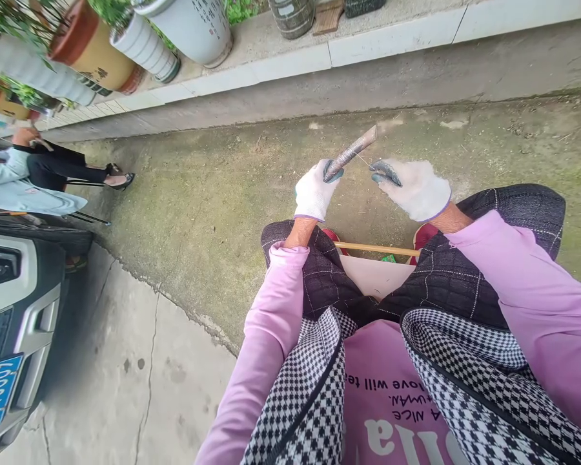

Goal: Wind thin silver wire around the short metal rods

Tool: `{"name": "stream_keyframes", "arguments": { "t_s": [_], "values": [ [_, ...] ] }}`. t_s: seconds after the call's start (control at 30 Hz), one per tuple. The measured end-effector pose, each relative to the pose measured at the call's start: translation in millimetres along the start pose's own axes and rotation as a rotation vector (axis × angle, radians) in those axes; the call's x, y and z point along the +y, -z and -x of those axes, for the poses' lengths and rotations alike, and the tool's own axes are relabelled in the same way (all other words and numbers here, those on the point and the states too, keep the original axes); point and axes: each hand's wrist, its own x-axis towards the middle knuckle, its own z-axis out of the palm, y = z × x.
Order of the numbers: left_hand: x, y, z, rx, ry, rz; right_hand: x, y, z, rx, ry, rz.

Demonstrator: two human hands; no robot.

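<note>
My left hand (314, 190), in a white work glove with grey-coated fingers, is closed around the lower end of a short stick (352, 152). The stick tilts up to the right, its middle covered by something greyish and shiny, its far end bare and brownish. From it a thin pale strand (364, 160) runs to the fingertips of my right hand (411, 187). That hand wears a matching glove and has its fingers pressed together in a pinch on the strand. Both hands are held above the ground in front of my knees.
A light wooden rod (375, 248) crosses between my knees, near my red shoes (422, 237). Potted plants (193, 32) line a tiled ledge (290, 61) ahead. At left, a person (29, 168) sits beyond a parked car (19, 310).
</note>
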Motion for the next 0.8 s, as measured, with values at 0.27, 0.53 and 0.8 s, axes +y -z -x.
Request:
{"name": "stream_keyframes", "arguments": {
  "t_s": [0.27,0.53,0.8],
  "values": [
    [-1,-4,0,-0.018,-0.016,-0.022,-12,-5,4,0.150,0.009,0.306],
    [-4,-5,-1,-0.005,0.000,0.021,-15,1,4,0.150,-0.005,0.114],
    [-4,-7,-3,-0.006,-0.013,0.039,-18,0,5,0.181,-0.016,0.277]
  ]
}}
